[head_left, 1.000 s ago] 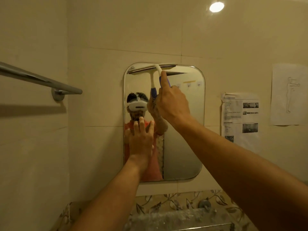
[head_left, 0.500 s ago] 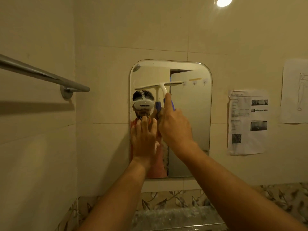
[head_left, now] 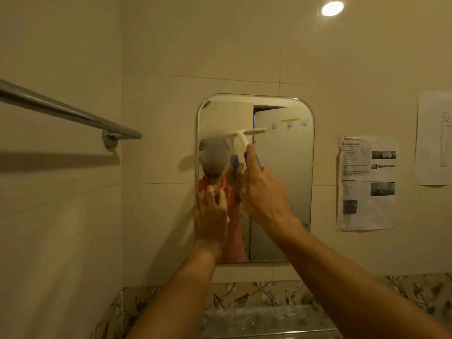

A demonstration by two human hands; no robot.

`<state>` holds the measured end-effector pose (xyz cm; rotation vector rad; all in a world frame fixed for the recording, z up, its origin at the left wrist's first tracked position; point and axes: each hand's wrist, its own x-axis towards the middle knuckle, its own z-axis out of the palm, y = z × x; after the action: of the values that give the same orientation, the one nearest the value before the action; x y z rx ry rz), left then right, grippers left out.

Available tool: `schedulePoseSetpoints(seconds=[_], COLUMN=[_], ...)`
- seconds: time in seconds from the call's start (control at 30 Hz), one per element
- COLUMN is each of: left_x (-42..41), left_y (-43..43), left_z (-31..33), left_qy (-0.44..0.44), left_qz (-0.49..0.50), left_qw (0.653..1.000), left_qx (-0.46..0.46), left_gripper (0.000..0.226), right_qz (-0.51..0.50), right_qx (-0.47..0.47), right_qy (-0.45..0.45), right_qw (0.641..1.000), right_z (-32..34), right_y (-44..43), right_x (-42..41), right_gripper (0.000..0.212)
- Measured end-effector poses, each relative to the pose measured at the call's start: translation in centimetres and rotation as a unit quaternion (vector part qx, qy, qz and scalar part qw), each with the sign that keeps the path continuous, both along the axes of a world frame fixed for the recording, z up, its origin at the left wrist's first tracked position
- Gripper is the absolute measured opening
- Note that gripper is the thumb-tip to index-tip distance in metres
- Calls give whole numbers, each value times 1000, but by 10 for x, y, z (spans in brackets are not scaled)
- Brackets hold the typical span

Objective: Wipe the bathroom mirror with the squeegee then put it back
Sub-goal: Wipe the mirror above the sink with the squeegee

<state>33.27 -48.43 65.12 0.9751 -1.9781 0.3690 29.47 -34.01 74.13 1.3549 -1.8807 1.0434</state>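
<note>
The rounded rectangular glass mirror (head_left: 288,179) is smooth and reflective, the white-and-blue plastic squeegee (head_left: 238,139) looks smooth and faintly glossy, the round metal towel bar (head_left: 73,115) is polished and shiny, the cream wall tiles (head_left: 208,45) are glossy, and the printed paper sheet (head_left: 362,187) is matt and wrinkled

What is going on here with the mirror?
A person is wiping the bathroom mirror with a squeegee. The right hand grips its blue handle, and the white blade lies level across the upper left part of the glass. The left hand rests against the mirror's lower left edge. The wiping is under way, so the squeegee has not yet been put back.
</note>
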Motion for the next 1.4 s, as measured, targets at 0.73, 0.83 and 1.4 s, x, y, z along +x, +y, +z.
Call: schedulePoseSetpoints(seconds=[0.73, 0.83, 1.4], left_x=[-7, -9, -5], left_y=[-15, -18, -17], left_z=[-3, -4, -4], left_qy=[-5, 46, 20], left_qz=[-1, -15, -48], left_qw=[999, 997, 997], left_qx=[-40, -64, -49], left_gripper=[60, 49, 64], right_qz=[-35, -42, -27], right_qx=[6, 29, 23], right_qy=[33, 15, 45], right_qw=[999, 999, 998], right_z=[29, 5, -10], right_y=[-41, -33, -17], right_x=[21, 25, 25], right_gripper=[76, 77, 71])
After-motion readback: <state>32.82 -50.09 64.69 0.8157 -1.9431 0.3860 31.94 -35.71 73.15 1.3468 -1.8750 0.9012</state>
